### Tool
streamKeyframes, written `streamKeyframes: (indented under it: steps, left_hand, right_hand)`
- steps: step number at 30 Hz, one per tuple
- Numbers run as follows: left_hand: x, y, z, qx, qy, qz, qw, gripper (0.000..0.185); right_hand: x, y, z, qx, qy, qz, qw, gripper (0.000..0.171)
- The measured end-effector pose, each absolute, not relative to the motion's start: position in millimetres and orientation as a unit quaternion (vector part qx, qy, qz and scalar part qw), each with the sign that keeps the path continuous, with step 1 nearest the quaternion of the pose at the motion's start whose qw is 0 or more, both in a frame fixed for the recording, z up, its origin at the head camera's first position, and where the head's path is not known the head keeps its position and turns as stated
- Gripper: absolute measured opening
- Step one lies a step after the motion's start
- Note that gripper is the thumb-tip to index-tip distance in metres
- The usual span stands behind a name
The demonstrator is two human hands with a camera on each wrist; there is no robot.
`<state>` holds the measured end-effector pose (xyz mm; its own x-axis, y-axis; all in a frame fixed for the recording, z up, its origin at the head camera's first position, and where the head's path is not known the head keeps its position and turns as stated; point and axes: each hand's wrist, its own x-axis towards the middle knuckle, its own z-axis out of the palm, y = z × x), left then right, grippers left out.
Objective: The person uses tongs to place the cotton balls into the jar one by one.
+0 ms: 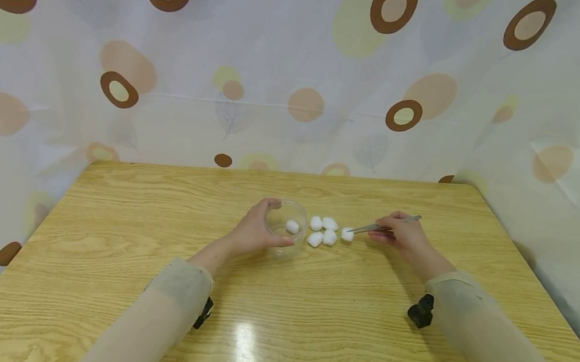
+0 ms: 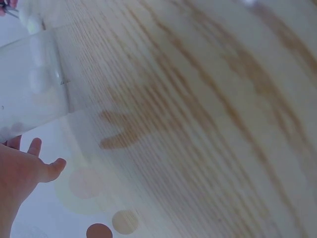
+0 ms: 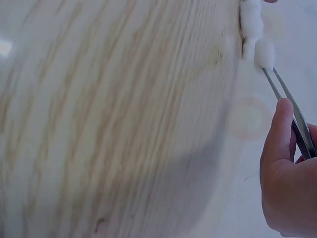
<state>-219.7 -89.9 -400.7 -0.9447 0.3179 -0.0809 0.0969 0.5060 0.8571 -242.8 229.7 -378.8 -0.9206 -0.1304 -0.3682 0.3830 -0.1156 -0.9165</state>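
A clear plastic cup (image 1: 284, 252) stands at mid-table with one cotton ball (image 1: 292, 226) showing inside it. My left hand (image 1: 258, 230) holds the cup from its left side, thumb across the near side and fingers around the back. In the left wrist view, part of this hand (image 2: 22, 171) shows beside the cup wall (image 2: 15, 94). My right hand (image 1: 403, 234) pinches metal tweezers (image 1: 366, 228), which point left. At their tips is another cotton ball (image 3: 265, 53), gripped between the two prongs in the right wrist view.
Several white cotton balls (image 1: 329, 237) lie grouped on the wooden table (image 1: 163, 204), between the cup and the tweezers' tips. Behind the table and along its sides hangs a patterned curtain (image 1: 273, 139). A dark wrist device (image 1: 420, 311) sits at the right sleeve.
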Motion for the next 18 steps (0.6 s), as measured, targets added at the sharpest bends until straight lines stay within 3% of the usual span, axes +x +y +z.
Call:
streamKeyframes:
  steps: [18]
  left_hand:
    - [-219,-89,-400,0.118,0.863,0.479,0.111,0.093]
  right_hand:
    - [-240,248,-363,0.111,0.596,-0.775,0.178,0.022]
